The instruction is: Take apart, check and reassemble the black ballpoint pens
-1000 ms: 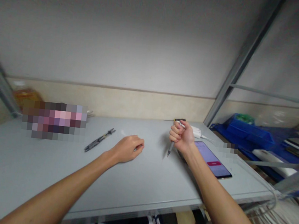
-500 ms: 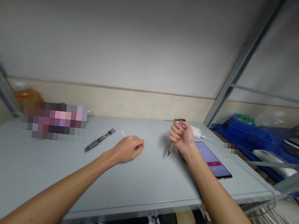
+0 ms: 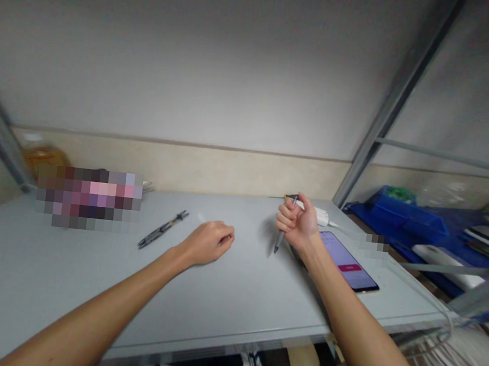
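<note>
My right hand (image 3: 298,223) is wrapped in a fist round a grey pen-like tool (image 3: 280,240), held upright with its tip pointing down at the grey table (image 3: 224,297). My left hand (image 3: 207,242) rests on the table with its fingers curled in; something thin and pale seems to sit between the fingertips, too small to name. A dark pair of tweezers or a slim tool (image 3: 163,228) lies on the table to the left of my left hand.
A phone (image 3: 349,263) with a lit screen lies right of my right hand. Behind it sits a white adapter with a cable (image 3: 323,216). Metal rack posts stand at both sides. Blue bins (image 3: 402,214) fill the shelf at right. A blurred-out object lies back left.
My right thumb has lifted onto the top of the pen-like tool. Both arms otherwise stay where they were.
</note>
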A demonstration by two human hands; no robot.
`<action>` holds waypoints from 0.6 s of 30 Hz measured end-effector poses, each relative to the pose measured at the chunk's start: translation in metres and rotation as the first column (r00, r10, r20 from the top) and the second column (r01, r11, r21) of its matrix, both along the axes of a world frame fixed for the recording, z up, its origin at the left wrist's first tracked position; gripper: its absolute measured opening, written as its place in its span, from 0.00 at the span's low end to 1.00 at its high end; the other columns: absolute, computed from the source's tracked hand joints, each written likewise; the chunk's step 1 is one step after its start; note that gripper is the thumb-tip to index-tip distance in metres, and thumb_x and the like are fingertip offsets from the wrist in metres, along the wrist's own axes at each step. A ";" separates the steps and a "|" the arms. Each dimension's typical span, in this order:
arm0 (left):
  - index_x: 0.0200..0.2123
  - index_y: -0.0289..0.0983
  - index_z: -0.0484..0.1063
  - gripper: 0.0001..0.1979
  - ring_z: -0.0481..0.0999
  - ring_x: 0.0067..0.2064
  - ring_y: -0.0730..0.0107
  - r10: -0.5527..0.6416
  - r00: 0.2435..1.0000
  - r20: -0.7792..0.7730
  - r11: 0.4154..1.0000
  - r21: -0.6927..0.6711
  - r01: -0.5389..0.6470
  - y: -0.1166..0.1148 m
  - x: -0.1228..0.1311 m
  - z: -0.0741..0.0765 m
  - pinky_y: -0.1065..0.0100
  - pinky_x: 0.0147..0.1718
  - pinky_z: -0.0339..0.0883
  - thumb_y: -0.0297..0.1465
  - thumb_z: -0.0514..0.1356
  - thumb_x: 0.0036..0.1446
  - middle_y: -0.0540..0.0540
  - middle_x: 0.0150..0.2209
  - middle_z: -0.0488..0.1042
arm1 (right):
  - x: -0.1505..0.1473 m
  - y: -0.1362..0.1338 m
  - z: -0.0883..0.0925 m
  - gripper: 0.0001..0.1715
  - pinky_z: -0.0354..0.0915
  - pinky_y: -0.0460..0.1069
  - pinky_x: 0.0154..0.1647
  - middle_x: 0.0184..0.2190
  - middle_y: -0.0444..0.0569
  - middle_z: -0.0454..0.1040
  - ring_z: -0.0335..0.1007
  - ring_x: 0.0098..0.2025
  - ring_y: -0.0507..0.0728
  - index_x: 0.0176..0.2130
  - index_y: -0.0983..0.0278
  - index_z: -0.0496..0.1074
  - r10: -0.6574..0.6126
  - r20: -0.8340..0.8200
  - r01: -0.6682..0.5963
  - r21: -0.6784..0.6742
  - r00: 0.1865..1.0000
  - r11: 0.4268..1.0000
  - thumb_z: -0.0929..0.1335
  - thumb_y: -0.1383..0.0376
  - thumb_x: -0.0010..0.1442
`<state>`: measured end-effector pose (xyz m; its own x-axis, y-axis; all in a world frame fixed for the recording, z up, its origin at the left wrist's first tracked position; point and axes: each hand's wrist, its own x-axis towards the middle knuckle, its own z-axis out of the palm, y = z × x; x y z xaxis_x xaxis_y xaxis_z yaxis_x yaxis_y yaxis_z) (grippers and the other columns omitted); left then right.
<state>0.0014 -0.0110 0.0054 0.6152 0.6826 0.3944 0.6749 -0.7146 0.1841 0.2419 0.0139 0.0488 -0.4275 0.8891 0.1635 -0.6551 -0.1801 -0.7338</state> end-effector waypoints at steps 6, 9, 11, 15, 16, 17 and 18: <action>0.27 0.37 0.67 0.11 0.67 0.28 0.71 0.005 1.000 -0.016 1.000 0.016 -0.005 -0.001 0.000 0.001 0.70 0.32 0.58 0.30 0.49 0.58 0.48 0.24 0.69 | -0.003 0.000 0.001 0.19 0.41 0.41 0.13 0.13 0.36 0.46 0.37 0.13 0.45 0.22 0.63 0.58 -0.012 0.065 0.014 -0.031 0.998 0.999 0.60 0.53 0.56; 0.26 0.37 0.67 0.11 0.67 0.28 0.71 0.010 1.000 -0.024 1.000 0.014 -0.009 -0.001 0.001 0.001 0.70 0.32 0.58 0.30 0.49 0.58 0.48 0.24 0.69 | -0.009 0.002 -0.001 0.11 0.42 0.41 0.13 0.14 0.36 0.50 0.41 0.13 0.46 0.28 0.62 0.62 -0.108 0.179 0.117 -0.041 0.978 0.992 0.61 0.57 0.55; 0.26 0.37 0.67 0.11 0.67 0.28 0.71 0.007 1.000 -0.024 1.000 0.008 -0.007 0.000 0.001 0.000 0.70 0.31 0.58 0.29 0.49 0.57 0.48 0.24 0.69 | -0.014 0.003 -0.003 0.08 0.47 0.41 0.13 0.14 0.36 0.54 0.47 0.14 0.46 0.32 0.62 0.64 -0.178 0.309 0.194 -0.021 0.934 0.981 0.62 0.60 0.53; 0.27 0.36 0.68 0.10 0.67 0.28 0.71 -0.003 1.000 -0.015 1.000 -0.002 0.003 0.001 0.001 -0.001 0.70 0.31 0.58 0.28 0.50 0.56 0.48 0.24 0.69 | -0.022 -0.001 -0.009 0.11 0.61 0.43 0.19 0.18 0.39 0.62 0.59 0.20 0.48 0.37 0.63 0.66 -0.290 0.585 0.247 0.154 0.758 0.957 0.64 0.64 0.51; 0.27 0.36 0.68 0.10 0.67 0.28 0.71 -0.005 1.000 -0.013 1.000 -0.003 0.005 0.001 0.001 -0.001 0.70 0.31 0.58 0.28 0.50 0.56 0.48 0.24 0.69 | -0.023 -0.001 -0.010 0.11 0.63 0.44 0.20 0.18 0.39 0.62 0.60 0.20 0.49 0.37 0.63 0.66 -0.308 0.635 0.235 0.199 0.709 0.951 0.65 0.64 0.51; 0.27 0.37 0.68 0.10 0.67 0.28 0.71 -0.007 1.000 -0.012 1.000 -0.004 0.006 0.001 0.001 -0.001 0.70 0.31 0.58 0.29 0.50 0.56 0.48 0.24 0.69 | -0.024 -0.002 -0.012 0.11 0.64 0.44 0.21 0.18 0.39 0.62 0.60 0.20 0.49 0.37 0.64 0.67 -0.327 0.675 0.220 0.242 0.661 0.945 0.65 0.64 0.50; 0.26 0.37 0.68 0.10 0.67 0.27 0.71 -0.008 1.000 -0.012 1.000 -0.003 0.008 0.001 0.001 -0.001 0.70 0.31 0.58 0.29 0.50 0.56 0.48 0.24 0.69 | -0.024 -0.002 -0.014 0.12 0.64 0.44 0.20 0.18 0.39 0.62 0.59 0.20 0.48 0.37 0.64 0.67 -0.347 0.708 0.204 0.282 0.615 0.938 0.66 0.63 0.51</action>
<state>0.0026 -0.0102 0.0043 0.6250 0.6790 0.3852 0.6715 -0.7192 0.1782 0.2180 0.0121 0.0347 -0.2060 0.9771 0.0536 0.1190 0.0793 -0.9897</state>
